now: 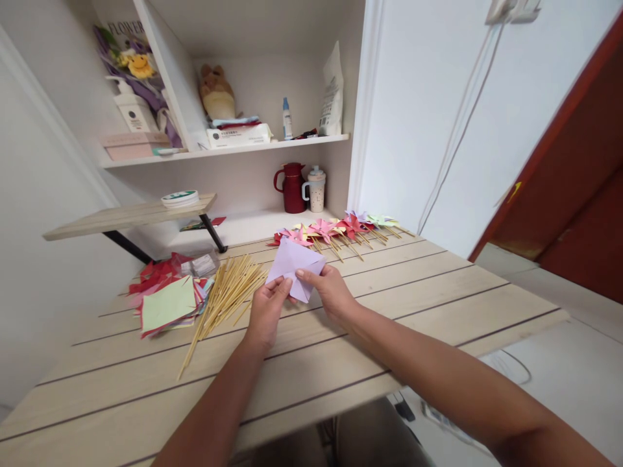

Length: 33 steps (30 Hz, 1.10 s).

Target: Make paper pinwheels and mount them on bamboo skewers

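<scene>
i'm looking down at a pale wooden plank table (389, 305) pushed into a white corner, with one long shelf (228, 150) above it and a small raised wooden stand (126, 219) at the left. one sheet of lilac paper (295, 264), partly folded, is held just above the tabletop near its middle. my left hand (267, 310) pinches its lower left edge between thumb and fingers, and my right hand (329, 289) grips the lower right edge, thumb on top; both are closed on the paper. both forearms reach in from the bottom of the view, wrists bent slightly inward, the right elbow cut off by the frame.

just left of the hands lies one loose bundle of bamboo sticks (224, 293), too many and too overlapped to count. further left sits one heap of coloured paper squares (165, 299), red ones mostly buried under a light green sheet. along the far edge runs a row of finished paper pinwheels (335, 230); i make out roughly seven or eight, but they overlap. behind them stand one dark red jug (293, 188) and one pale mug (316, 191). the shelf items are small and hard to read.
</scene>
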{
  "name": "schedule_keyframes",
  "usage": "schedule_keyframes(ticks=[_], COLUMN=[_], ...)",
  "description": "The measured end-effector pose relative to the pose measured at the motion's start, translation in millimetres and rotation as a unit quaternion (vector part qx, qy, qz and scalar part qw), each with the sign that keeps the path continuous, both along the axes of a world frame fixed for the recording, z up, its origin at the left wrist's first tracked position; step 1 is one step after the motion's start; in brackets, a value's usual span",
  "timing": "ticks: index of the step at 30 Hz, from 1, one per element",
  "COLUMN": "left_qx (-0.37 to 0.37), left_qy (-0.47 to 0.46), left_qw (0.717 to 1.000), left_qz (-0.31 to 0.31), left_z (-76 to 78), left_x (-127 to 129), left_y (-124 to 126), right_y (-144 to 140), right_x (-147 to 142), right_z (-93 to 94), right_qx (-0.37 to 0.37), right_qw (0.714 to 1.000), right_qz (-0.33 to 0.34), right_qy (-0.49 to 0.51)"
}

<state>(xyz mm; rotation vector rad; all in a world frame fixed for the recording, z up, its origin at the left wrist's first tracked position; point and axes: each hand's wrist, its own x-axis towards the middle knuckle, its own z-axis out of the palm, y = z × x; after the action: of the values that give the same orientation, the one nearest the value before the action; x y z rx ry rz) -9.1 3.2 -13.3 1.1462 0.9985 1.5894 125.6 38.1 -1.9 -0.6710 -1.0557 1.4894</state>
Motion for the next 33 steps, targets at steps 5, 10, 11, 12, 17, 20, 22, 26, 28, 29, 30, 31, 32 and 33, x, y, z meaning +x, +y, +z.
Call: schedule_keyframes(ticks=[5, 10, 11, 12, 17, 20, 22, 26, 28, 29, 30, 31, 32, 33], left_qx=[0.006, -0.004, -0.002, 0.005, 0.014, 0.005, 0.009, 0.007, 0.010, 0.010, 0.008, 0.003, -0.003, -0.011], left_qy=[0.001, -0.047, -0.053, -0.058, -0.047, -0.047, -0.055, -0.054, -0.055, -0.056, -0.055, -0.054, -0.052, -0.049], left_qw=[1.000, 0.998, 0.997, 0.997, 0.999, 0.998, 0.997, 0.997, 0.997, 0.997, 0.997, 0.997, 0.997, 0.997], left_qz=[0.012, 0.051, 0.054, 0.054, 0.008, 0.030, 0.058, 0.060, 0.055, 0.055, 0.057, 0.060, 0.064, 0.066], left_z=[-1.8, -3.4, -2.8, -2.0, 2.0, 1.7, 1.3, 2.2, 3.0, 3.2, 3.1, 2.7, 2.2, 1.5], left_x=[0.2, 0.5, 0.8, 1.3, 5.3, 5.3, 3.8, 2.2, 2.7, 3.0, 3.0, 2.8, 2.4, 1.8], left_y=[0.6, 2.2, 2.2, 1.9, -0.2, 0.1, 0.9, 1.1, 0.6, 0.4, 0.3, 0.4, 0.6, 1.1], right_y=[2.0, 3.1, 2.8, 2.3, -1.0, -2.6, -3.2, -3.2, -3.1, -3.0, -2.9, -2.6, -2.1, -1.4], right_x=[-0.1, -1.5, -2.0, -2.6, -5.4, -6.6, -7.1, -7.6, -7.5, -7.4, -7.2, -6.9, -6.2, -5.3], right_z=[-0.9, -2.0, -2.3, -2.7, -4.4, -5.0, -5.2, -5.7, -5.8, -5.8, -5.7, -5.4, -5.1, -4.6], right_qx=[0.005, 0.005, 0.003, 0.001, -0.020, -0.024, -0.020, -0.012, -0.011, -0.011, -0.011, -0.010, -0.007, -0.001], right_qw=[1.000, 0.999, 0.999, 0.999, 0.998, 0.998, 0.998, 0.999, 0.999, 0.999, 0.999, 0.999, 0.999, 0.999], right_qz=[-0.023, -0.034, -0.032, -0.027, -0.009, 0.005, 0.015, 0.020, 0.020, 0.020, 0.019, 0.018, 0.014, 0.006], right_qy=[0.021, 0.031, 0.034, 0.038, 0.059, 0.058, 0.050, 0.042, 0.039, 0.038, 0.038, 0.036, 0.034, 0.034])
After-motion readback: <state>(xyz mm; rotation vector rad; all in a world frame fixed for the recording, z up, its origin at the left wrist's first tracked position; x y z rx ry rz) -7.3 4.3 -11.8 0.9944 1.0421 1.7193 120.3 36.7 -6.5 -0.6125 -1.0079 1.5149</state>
